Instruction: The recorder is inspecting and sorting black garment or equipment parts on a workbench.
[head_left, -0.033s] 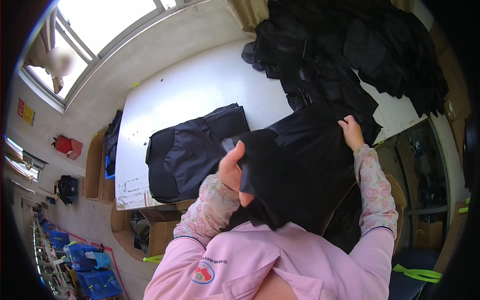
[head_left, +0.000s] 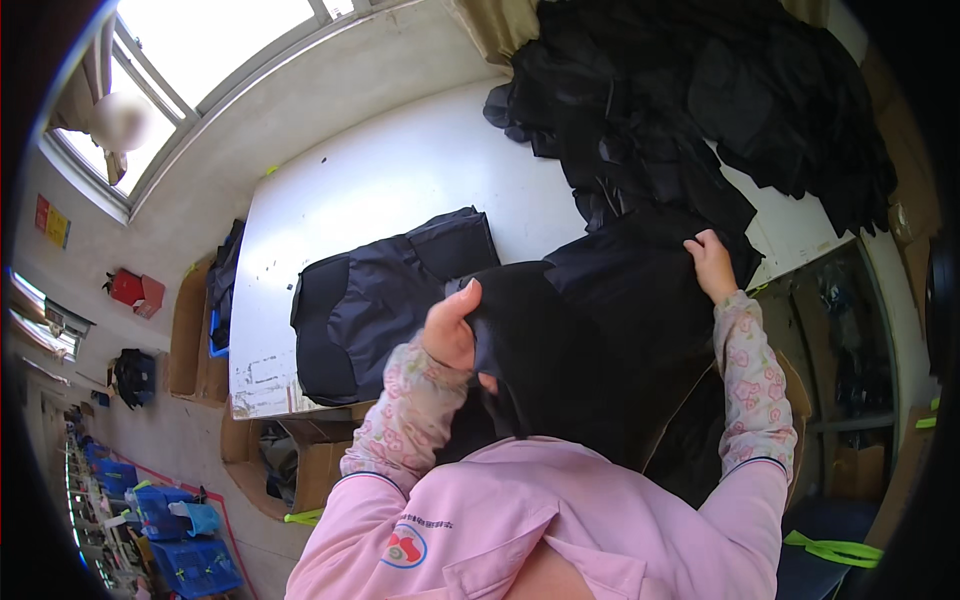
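Note:
A black garment piece (head_left: 590, 330) is stretched between my hands over the near edge of the table, its lower part hanging in front of me. On its left edge my left hand (head_left: 452, 335) is closed, thumb on top and the other fingers mostly hidden behind the cloth. My right hand (head_left: 711, 266) pinches its far right side, next to the big heap of black cloth. Just left of my left hand lies a stack of folded black garments (head_left: 385, 310), flat on the white table (head_left: 370, 205).
A large heap of black cloth (head_left: 690, 110) covers the far right of the table. Cardboard boxes (head_left: 325, 465) stand under the near left edge. To the right is a glass-fronted cabinet (head_left: 850, 340). Blue bins (head_left: 195, 565) stand along the floor at lower left.
My left hand has shifted a little to the left with the cloth edge, and the garment now looks flatter and more taut. My right hand has moved slightly right.

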